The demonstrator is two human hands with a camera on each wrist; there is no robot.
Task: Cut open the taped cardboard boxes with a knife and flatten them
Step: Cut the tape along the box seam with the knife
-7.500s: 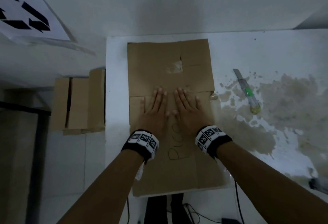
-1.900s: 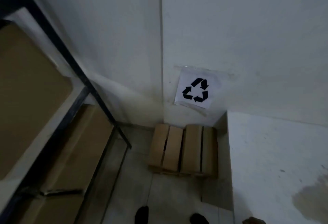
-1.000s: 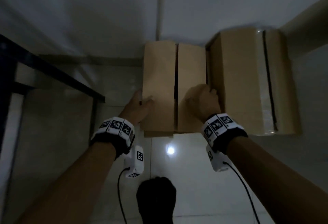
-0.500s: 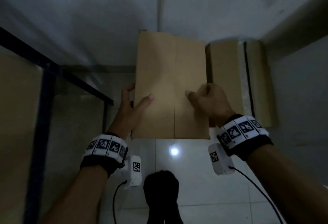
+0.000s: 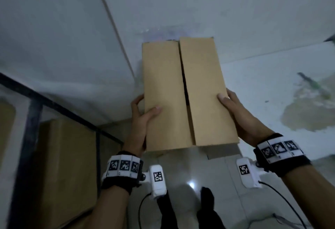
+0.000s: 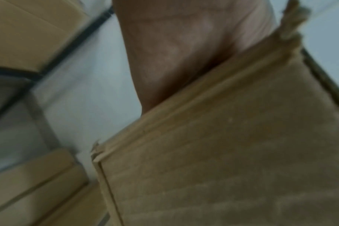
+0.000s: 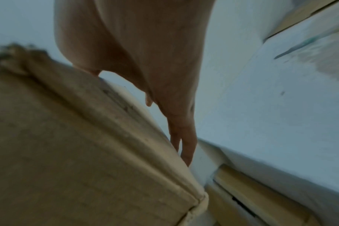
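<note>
White walls meet in a corner; tiled floor below, white bench [image 5: 262, 87] to the right with a worn brown patch. Box [image 5: 186, 92] is held in the air between both hands, in front of the corner, its right edge just over the bench's near side. Left hand [image 5: 140, 118]: thumb lies on the top face, fingers [image 5: 136, 101] wrap the left wall. Right hand [image 5: 237, 112] mirrors it, thumb on top, fingers [image 7: 184, 137] running down the right wall. The two-sided clamp probably keeps the box level and its top flaps together (a dark slit runs between them). Likely step: carrying it to the bench for cutting. Knife [image 5: 311, 83] lies on the bench, well apart from the box, blurred. Another box [image 5: 223, 151] sits on the floor beneath. More cardboard [image 5: 65, 170] rests in a dark-framed rack on the left.
</note>
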